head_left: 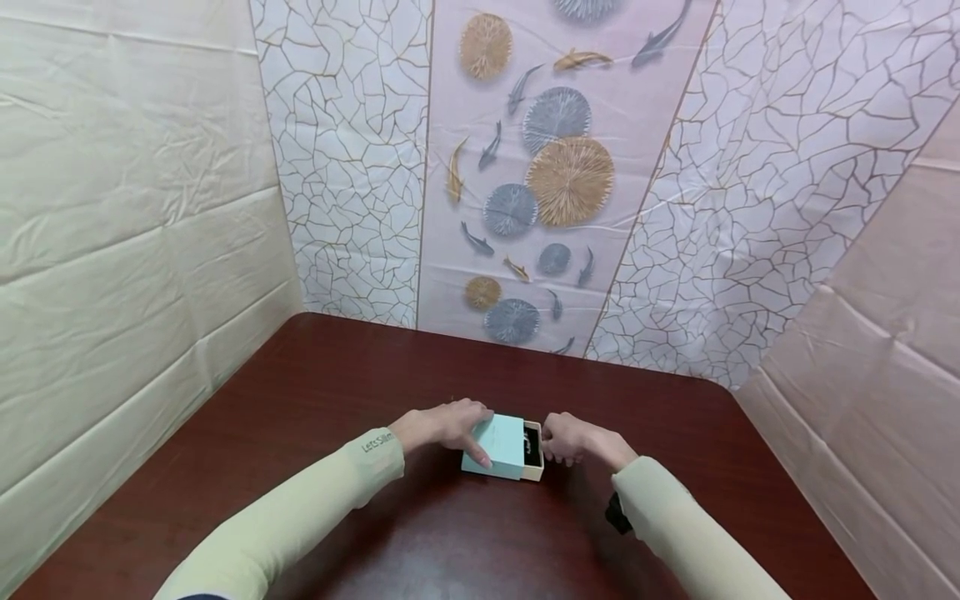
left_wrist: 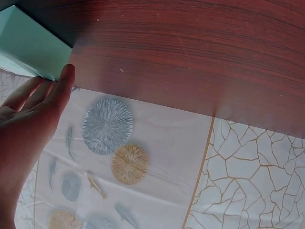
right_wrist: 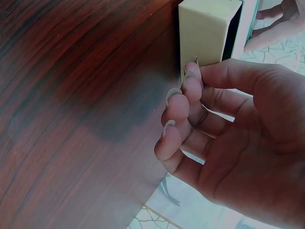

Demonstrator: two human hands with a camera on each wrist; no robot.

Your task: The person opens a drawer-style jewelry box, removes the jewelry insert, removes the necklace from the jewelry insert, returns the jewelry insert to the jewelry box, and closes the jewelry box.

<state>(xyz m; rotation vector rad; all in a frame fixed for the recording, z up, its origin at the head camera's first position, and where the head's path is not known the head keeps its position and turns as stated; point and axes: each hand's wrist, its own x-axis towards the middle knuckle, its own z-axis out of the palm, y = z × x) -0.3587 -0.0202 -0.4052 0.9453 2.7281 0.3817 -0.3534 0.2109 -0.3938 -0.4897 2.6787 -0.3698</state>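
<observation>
A light blue drawer box (head_left: 501, 442) lies on the table, with its cream drawer (head_left: 533, 472) slid partly out to the right. Inside the drawer is a black lining with a small silvery item (head_left: 527, 443), too small to make out. My left hand (head_left: 447, 423) grips the blue sleeve from the left, thumb on top near the front edge. In the left wrist view the sleeve (left_wrist: 35, 45) shows against those fingertips. At the drawer's outer end, my right hand (head_left: 572, 438) pinches a small thin tab (right_wrist: 198, 67) between thumb and forefinger, its other fingers curled.
The box sits on a dark red-brown wooden table (head_left: 315, 375). Behind it hangs a patterned cloth (head_left: 517, 242) with fish and round leaves. Plain cream cloth walls (head_left: 135, 192) close in the left and right sides.
</observation>
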